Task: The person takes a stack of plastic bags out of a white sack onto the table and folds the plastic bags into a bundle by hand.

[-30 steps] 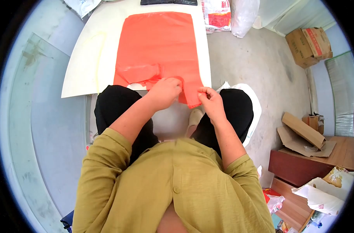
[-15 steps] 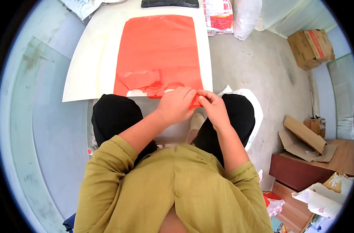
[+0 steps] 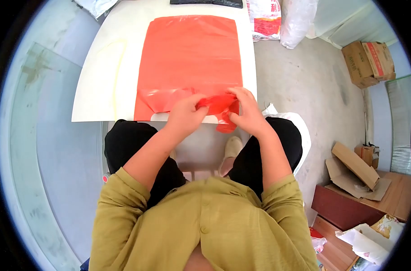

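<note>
Red plastic bags [image 3: 192, 54] lie flat in a stack on the white table [image 3: 97, 86], their handle ends at the near edge. My left hand [image 3: 186, 113] pinches the gathered film of a red plastic bag [image 3: 219, 103] between thumb and fingers. On the other side of that bunched film, my right hand [image 3: 248, 112] is closed on it too, thumb below and fingers above. Between the hands the film is crumpled and lifted, and a loose flap hangs past the table edge. White table surface shows through the handle cutout beside my left hand.
A black folded item [image 3: 206, 2] lies at the table's far edge. Beyond the table's right side stand a printed white sack [image 3: 265, 20] and a clear plastic-wrapped roll [image 3: 298, 22]. Cardboard boxes [image 3: 368, 64] and a brown wooden cabinet [image 3: 345, 203] are on the right.
My hands have moved apart and slightly forward over the table. The red film held between them is now spread wider and raised, where before it was pinched in a small bunch.
</note>
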Demonstrator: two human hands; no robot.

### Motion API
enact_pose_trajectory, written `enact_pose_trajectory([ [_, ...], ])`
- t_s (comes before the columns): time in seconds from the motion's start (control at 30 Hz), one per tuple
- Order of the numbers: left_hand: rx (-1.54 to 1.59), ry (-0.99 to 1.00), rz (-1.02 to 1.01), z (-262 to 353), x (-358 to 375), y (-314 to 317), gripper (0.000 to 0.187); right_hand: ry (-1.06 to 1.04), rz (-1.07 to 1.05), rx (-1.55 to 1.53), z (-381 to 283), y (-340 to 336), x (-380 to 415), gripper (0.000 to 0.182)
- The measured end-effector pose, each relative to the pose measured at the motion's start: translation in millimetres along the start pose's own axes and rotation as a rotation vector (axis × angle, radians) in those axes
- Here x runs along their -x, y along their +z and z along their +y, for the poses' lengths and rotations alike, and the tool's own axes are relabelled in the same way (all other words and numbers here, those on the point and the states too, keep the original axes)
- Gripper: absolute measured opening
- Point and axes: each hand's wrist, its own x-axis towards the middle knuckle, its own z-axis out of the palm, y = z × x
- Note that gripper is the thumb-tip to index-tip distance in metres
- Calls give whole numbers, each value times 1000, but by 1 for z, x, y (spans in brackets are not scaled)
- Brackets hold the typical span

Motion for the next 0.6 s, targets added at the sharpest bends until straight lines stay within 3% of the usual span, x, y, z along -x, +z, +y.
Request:
enact_pose_trajectory([
  [0.03, 76, -58, 6, -9, -2, -3, 18, 8, -43, 49, 3, 0, -9, 53],
  [0.13, 98, 54, 196, -39, -10, -8, 21, 130, -200, 129, -2, -5, -36, 48],
  [0.2, 48, -95, 164, -34, -12, -21, 22, 227, -295, 122, -4, -8, -53, 38],
  [0.33, -114, -163, 138, -16, -14, -41, 23, 183, -296, 186, 1, 0, -72, 32],
  [0.5, -188, -43, 176, -29, -20, -44, 30, 60, -206, 153, 0, 11, -79, 30],
  [0.6, -236, -54, 173, -33, -23, -44, 38, 97, -206, 110, 5, 15, -80, 33],
])
